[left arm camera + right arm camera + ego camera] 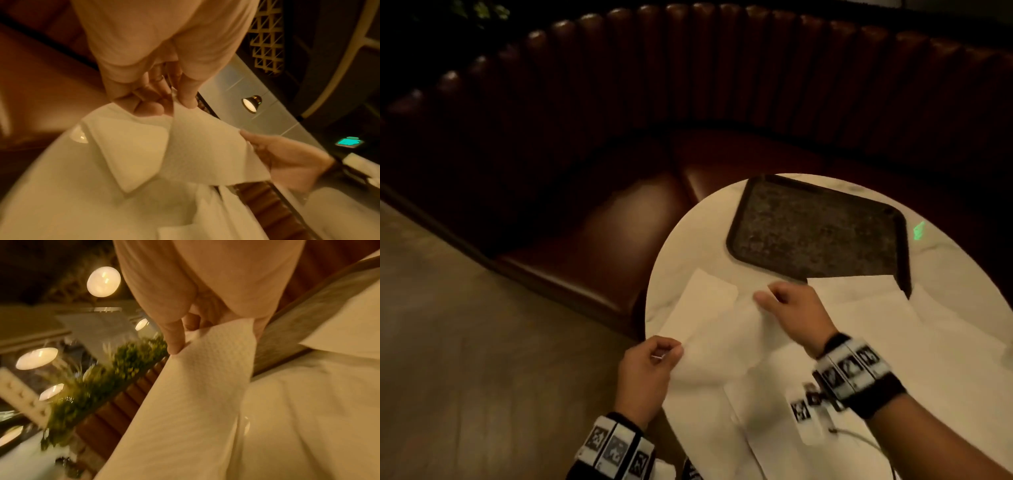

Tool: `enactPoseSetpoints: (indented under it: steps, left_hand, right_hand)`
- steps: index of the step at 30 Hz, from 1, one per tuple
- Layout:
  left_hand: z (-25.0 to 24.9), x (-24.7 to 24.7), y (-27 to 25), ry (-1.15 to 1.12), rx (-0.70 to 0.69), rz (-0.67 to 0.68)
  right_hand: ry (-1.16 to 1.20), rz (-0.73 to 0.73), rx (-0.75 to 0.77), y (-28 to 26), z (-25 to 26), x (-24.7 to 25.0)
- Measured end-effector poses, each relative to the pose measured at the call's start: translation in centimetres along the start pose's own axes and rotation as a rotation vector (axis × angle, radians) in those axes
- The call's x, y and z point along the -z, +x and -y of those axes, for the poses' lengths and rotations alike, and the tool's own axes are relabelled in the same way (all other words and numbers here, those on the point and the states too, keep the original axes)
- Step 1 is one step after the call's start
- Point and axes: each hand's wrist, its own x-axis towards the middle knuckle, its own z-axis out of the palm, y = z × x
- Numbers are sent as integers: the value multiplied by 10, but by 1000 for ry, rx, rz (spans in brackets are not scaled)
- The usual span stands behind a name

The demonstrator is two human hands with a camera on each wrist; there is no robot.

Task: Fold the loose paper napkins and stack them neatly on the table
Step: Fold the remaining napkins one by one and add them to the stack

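Observation:
A white paper napkin (726, 339) is held up just above the round white table (688, 240), stretched between both hands. My left hand (654, 356) pinches its near left corner at the table's edge. My right hand (787, 305) pinches its far corner, thumb pointing left. In the left wrist view the napkin (205, 149) spans from my left hand (164, 100) to my right hand (283, 155). The right wrist view shows my right hand (195, 331) pinching the embossed napkin (195, 394). A folded napkin (705, 305) lies flat to the left. More loose napkins (893, 325) cover the table's near and right side.
A dark rectangular tray (818, 233) sits at the table's far side, its near corner covered by a napkin. A brown leather booth seat (619, 212) curves round the table behind and to the left. Tan floor (465, 342) lies at the left.

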Motion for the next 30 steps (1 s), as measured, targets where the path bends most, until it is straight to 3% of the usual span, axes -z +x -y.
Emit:
enactPoseSetpoints:
  steps: [4, 8, 12, 18, 22, 26, 28, 30]
  left_hand:
    - [21, -5, 31, 105, 68, -97]
    - [31, -9, 49, 235, 85, -114]
    - [45, -8, 60, 388, 115, -53]
    - [46, -12, 70, 528, 104, -46]
    - [40, -15, 66, 576, 102, -67]
    - [25, -28, 58, 704, -16, -72]
    - [5, -51, 53, 716, -174, -7]
    - [-19, -88, 48, 734, -304, 191]
  right_hand:
    - [-243, 157, 72, 80, 16, -32]
    - [-412, 281, 80, 126, 17, -70]
    - [-542, 327, 90, 143, -1, -99]
    - [-667, 264, 212, 135, -17, -115]
    - [-556, 138, 192, 101, -16, -102]
    - [-279, 67, 242, 9, -39, -45]
    - [-188, 0, 186, -50, -63, -7]
    - [-84, -144, 54, -107, -85, 25]
